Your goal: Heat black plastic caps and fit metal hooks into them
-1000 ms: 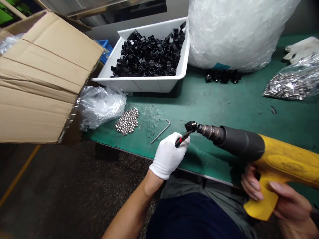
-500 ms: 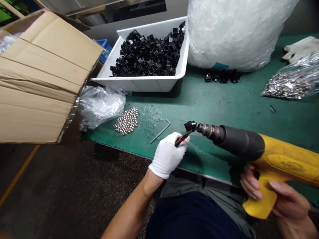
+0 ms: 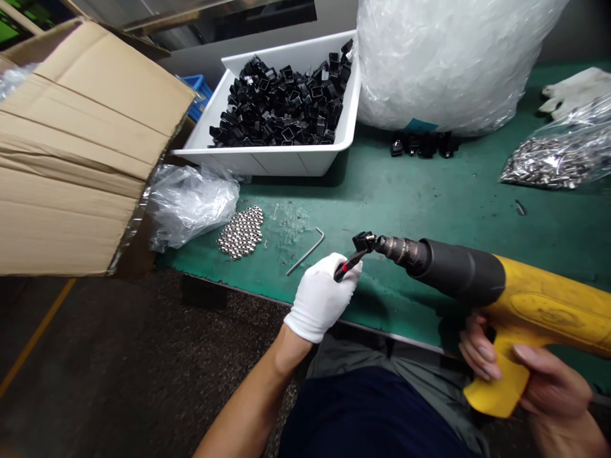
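My left hand (image 3: 324,296), in a white glove, is closed round a black and red hand tool that looks like pliers (image 3: 349,266). At the tool's tip sits a small black plastic part (image 3: 363,241) with a shiny metal piece on its right side. My bare right hand (image 3: 525,369) grips the handle of a yellow heat gun (image 3: 554,308). The gun's stepped metal nozzle (image 3: 401,250) points left, its end right by the metal piece; whether they touch I cannot tell. An L-shaped hex key (image 3: 306,252) lies left of my gloved hand.
A white bin (image 3: 286,163) holds many black parts. Small metal pieces (image 3: 241,232) lie grouped beside a crumpled plastic bag (image 3: 191,203). A big clear bag (image 3: 443,63) stands behind several black parts (image 3: 424,145). A bag of metal pieces (image 3: 548,162) lies right; a cardboard box (image 3: 81,152) stands left.
Almost nothing differs. The view has shifted very slightly; both hands keep their holds, and the nozzle stays at the black part.
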Demonstrator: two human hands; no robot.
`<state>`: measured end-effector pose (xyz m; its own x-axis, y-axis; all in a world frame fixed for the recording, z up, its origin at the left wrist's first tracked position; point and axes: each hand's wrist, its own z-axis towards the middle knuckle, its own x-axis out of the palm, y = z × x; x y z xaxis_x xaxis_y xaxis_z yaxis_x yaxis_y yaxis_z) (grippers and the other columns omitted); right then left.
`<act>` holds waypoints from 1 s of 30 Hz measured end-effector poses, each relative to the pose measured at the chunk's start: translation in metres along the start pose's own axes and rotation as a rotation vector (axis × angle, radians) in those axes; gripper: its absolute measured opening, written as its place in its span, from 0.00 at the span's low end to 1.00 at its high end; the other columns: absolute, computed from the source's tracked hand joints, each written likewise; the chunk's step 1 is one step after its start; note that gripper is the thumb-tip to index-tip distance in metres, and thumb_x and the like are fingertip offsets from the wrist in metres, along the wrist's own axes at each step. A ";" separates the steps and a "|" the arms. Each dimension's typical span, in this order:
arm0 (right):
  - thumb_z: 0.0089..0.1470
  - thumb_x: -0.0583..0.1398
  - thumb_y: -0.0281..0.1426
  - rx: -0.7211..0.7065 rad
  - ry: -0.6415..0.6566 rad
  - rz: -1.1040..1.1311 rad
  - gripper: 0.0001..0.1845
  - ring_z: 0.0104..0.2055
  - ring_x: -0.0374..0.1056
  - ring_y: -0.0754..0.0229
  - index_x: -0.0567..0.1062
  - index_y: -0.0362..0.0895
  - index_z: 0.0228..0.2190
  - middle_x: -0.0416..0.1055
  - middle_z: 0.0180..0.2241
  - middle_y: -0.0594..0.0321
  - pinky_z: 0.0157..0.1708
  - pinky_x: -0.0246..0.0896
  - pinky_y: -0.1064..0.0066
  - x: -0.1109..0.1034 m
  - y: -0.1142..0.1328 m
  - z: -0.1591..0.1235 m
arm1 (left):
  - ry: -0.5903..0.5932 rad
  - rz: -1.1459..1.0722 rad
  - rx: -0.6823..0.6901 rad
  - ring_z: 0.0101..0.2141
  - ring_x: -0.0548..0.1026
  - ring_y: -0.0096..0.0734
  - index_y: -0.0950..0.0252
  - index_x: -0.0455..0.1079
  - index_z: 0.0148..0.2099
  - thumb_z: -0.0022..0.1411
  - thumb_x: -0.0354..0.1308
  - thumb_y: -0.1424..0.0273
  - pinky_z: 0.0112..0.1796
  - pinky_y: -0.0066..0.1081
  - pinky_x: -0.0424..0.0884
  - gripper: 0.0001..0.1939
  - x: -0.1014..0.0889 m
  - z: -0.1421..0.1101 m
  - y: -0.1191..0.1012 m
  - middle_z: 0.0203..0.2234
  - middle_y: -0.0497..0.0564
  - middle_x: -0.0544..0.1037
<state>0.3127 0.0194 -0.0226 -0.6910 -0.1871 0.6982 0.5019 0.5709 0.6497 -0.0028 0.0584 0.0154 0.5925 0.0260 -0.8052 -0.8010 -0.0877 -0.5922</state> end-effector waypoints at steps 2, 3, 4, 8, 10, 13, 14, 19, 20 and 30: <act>0.59 0.59 0.41 0.002 0.002 0.003 0.16 0.24 0.60 0.60 0.72 0.47 0.46 0.64 0.29 0.60 0.24 0.56 0.65 0.000 0.000 0.000 | 0.002 -0.006 -0.005 0.26 0.63 0.27 0.60 0.57 0.30 0.69 0.53 0.58 0.33 0.28 0.59 0.18 0.000 0.000 0.000 0.23 0.43 0.65; 0.59 0.59 0.41 0.002 0.001 0.003 0.16 0.24 0.60 0.60 0.72 0.47 0.46 0.64 0.29 0.60 0.24 0.56 0.65 -0.001 0.000 0.000 | 0.002 -0.008 -0.008 0.25 0.63 0.27 0.60 0.57 0.30 0.69 0.53 0.57 0.32 0.28 0.59 0.18 0.000 0.000 0.000 0.23 0.43 0.65; 0.59 0.59 0.41 0.002 0.001 0.001 0.16 0.24 0.60 0.60 0.72 0.47 0.46 0.64 0.29 0.60 0.24 0.56 0.65 -0.001 -0.001 0.000 | 0.002 -0.010 -0.010 0.25 0.62 0.27 0.60 0.57 0.30 0.69 0.53 0.57 0.32 0.28 0.59 0.18 0.000 0.000 0.000 0.23 0.43 0.65; 0.58 0.59 0.41 -0.007 -0.008 0.005 0.17 0.23 0.60 0.60 0.72 0.47 0.46 0.64 0.29 0.60 0.24 0.56 0.65 0.000 -0.001 -0.001 | -0.004 -0.015 -0.007 0.25 0.62 0.27 0.60 0.57 0.30 0.69 0.53 0.58 0.32 0.28 0.59 0.18 0.000 -0.001 0.000 0.23 0.42 0.65; 0.58 0.59 0.41 -0.013 -0.015 0.010 0.17 0.23 0.59 0.61 0.72 0.47 0.46 0.64 0.29 0.60 0.24 0.55 0.65 0.001 -0.001 -0.001 | -0.007 -0.014 -0.006 0.25 0.62 0.27 0.60 0.57 0.30 0.69 0.54 0.58 0.32 0.28 0.58 0.17 0.000 -0.001 0.001 0.22 0.42 0.65; 0.58 0.59 0.41 -0.023 -0.022 0.015 0.17 0.23 0.60 0.61 0.72 0.47 0.46 0.64 0.29 0.60 0.23 0.55 0.65 0.002 -0.001 0.000 | -0.012 -0.009 -0.006 0.25 0.62 0.26 0.60 0.58 0.30 0.69 0.54 0.58 0.31 0.28 0.58 0.17 0.000 -0.001 0.002 0.22 0.42 0.65; 0.58 0.59 0.41 -0.028 -0.024 0.016 0.16 0.23 0.60 0.61 0.72 0.47 0.46 0.64 0.29 0.60 0.23 0.55 0.65 0.003 -0.002 0.001 | -0.013 -0.009 -0.004 0.25 0.62 0.26 0.60 0.58 0.30 0.69 0.54 0.58 0.31 0.28 0.58 0.17 0.000 -0.001 0.002 0.22 0.42 0.65; 0.58 0.59 0.40 -0.031 -0.041 0.025 0.17 0.24 0.60 0.60 0.72 0.46 0.46 0.64 0.29 0.60 0.24 0.56 0.65 0.005 -0.002 0.000 | -0.024 -0.021 0.004 0.24 0.61 0.26 0.60 0.58 0.29 0.69 0.54 0.58 0.31 0.28 0.58 0.17 0.000 -0.001 0.001 0.22 0.42 0.65; 0.57 0.59 0.40 -0.032 -0.049 0.028 0.17 0.24 0.60 0.61 0.72 0.46 0.46 0.64 0.29 0.60 0.24 0.56 0.66 0.006 -0.002 0.000 | -0.027 -0.021 0.004 0.24 0.61 0.26 0.60 0.58 0.29 0.69 0.54 0.58 0.31 0.28 0.58 0.17 -0.001 -0.002 0.001 0.22 0.42 0.65; 0.55 0.60 0.43 -0.066 -0.100 -0.063 0.18 0.24 0.62 0.61 0.75 0.50 0.45 0.66 0.28 0.63 0.26 0.57 0.69 0.015 -0.010 0.010 | -0.007 0.052 0.005 0.27 0.67 0.30 0.61 0.67 0.33 0.69 0.49 0.57 0.34 0.28 0.63 0.16 -0.007 0.004 -0.003 0.25 0.46 0.73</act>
<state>0.2921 0.0187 -0.0217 -0.7691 -0.1385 0.6240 0.4866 0.5061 0.7121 -0.0052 0.0624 0.0226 0.5493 0.0283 -0.8351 -0.8312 -0.0846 -0.5496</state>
